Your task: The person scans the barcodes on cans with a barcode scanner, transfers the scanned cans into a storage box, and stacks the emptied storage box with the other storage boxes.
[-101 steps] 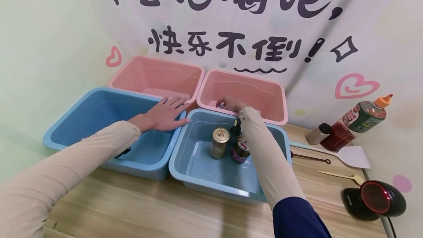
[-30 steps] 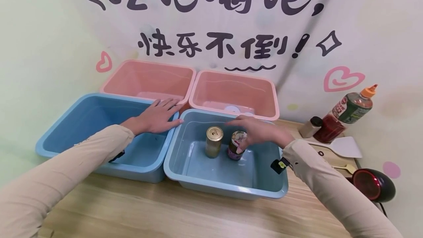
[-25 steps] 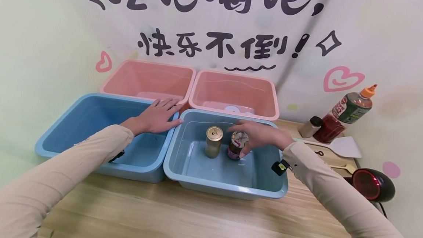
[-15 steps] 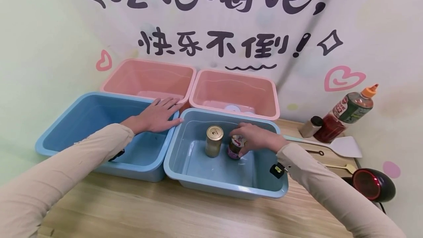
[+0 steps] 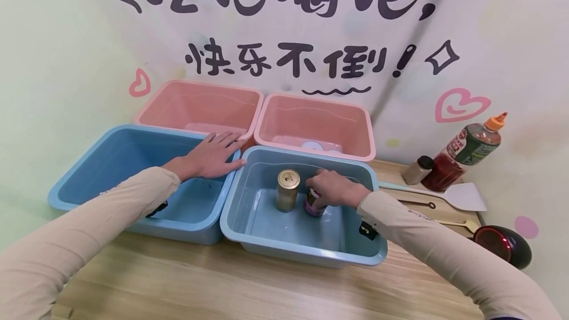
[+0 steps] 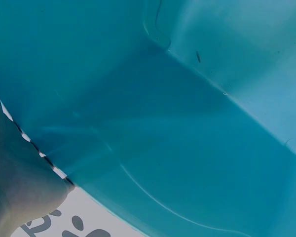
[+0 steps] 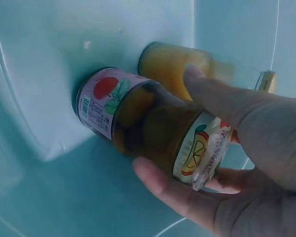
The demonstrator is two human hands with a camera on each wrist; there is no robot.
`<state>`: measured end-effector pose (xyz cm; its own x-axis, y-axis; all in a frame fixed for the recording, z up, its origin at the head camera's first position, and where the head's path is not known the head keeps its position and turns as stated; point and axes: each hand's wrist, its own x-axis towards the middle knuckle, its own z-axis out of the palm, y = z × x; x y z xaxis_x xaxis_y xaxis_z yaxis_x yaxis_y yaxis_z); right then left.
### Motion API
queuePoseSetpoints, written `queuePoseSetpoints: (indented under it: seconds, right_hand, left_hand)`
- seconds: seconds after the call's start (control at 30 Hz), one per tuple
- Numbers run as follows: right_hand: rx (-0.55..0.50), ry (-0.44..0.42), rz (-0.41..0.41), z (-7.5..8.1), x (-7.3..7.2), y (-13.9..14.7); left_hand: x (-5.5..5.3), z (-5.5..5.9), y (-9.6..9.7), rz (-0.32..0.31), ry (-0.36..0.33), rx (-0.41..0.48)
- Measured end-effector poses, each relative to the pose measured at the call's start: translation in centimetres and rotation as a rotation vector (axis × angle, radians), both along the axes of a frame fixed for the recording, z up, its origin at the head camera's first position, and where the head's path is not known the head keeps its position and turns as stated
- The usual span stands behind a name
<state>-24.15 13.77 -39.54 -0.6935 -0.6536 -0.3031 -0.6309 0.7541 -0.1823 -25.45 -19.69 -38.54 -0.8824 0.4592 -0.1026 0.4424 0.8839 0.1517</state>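
Your right hand [image 5: 334, 189] grips the jar [image 5: 313, 207], below and right of centre in the head view, in the right tub [image 5: 284, 233] beside the can [image 5: 287, 194]. Your left hand [image 5: 212, 158] lies fingers extended over the left tub's [image 5: 186, 224] rim.

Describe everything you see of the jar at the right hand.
The glass-looking jar has dark contents, a purple label with red fruit, green leaves and a barcode, and a lid bearing a citrus-slice print. It stands upright inside the front right blue tub, beside a gold-lidded container. The right hand curls round its top.
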Motion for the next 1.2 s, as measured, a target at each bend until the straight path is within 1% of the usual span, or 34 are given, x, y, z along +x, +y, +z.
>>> queuePoseSetpoints:
  seconds: [0.17, 0.37, 0.5, 0.6, 0.73, 0.8, 0.9, 0.97, 1.07, 1.13, 1.2]
  right_hand:
    - [-0.034, 0.032, 0.009, -0.1, -0.1, 0.0]
    - [-0.060, -0.012, 0.029, 0.1, -0.2, 0.3]
    - [-0.076, -0.022, 0.060, 0.9, 0.2, 0.4]
    - [-0.114, 0.010, 0.079, 2.2, 0.7, 0.8]
    - [-0.174, 0.071, 0.095, 4.5, 1.4, 1.4]
    - [-0.192, 0.099, 0.103, 5.7, 1.5, 1.8]
    - [-0.213, 0.138, 0.128, 7.5, 1.5, 2.7]
    - [-0.232, 0.150, 0.137, 8.5, 1.5, 3.5]
    - [-0.263, 0.166, 0.137, 10.1, 1.7, 5.0]
    - [-0.277, 0.179, 0.126, 11.0, 2.0, 6.0]
    - [-0.288, 0.195, 0.113, 11.9, 2.3, 6.9]
  left_hand:
    - [0.0, -0.1, -0.1, 0.002, 0.009, -0.001]
    - [-0.3, -0.5, -0.2, -0.008, 0.016, 0.008]
    - [-0.4, -0.4, -0.1, -0.015, 0.014, 0.006]
    - [-0.3, -0.1, 0.0, 0.000, -0.005, 0.001]
    - [-0.1, 0.4, 0.1, 0.018, -0.038, 0.004]
    - [-0.1, 0.7, 0.1, 0.017, -0.050, 0.020]
    - [0.0, 1.4, -0.3, 0.018, -0.040, 0.063]
    - [0.0, 2.0, -0.8, 0.033, -0.030, 0.080]
    - [-0.1, 2.9, -2.1, 0.083, -0.018, 0.089]
    - [-0.2, 3.2, -3.2, 0.126, -0.029, 0.079]
    - [-0.2, 3.3, -4.7, 0.167, -0.048, 0.075]
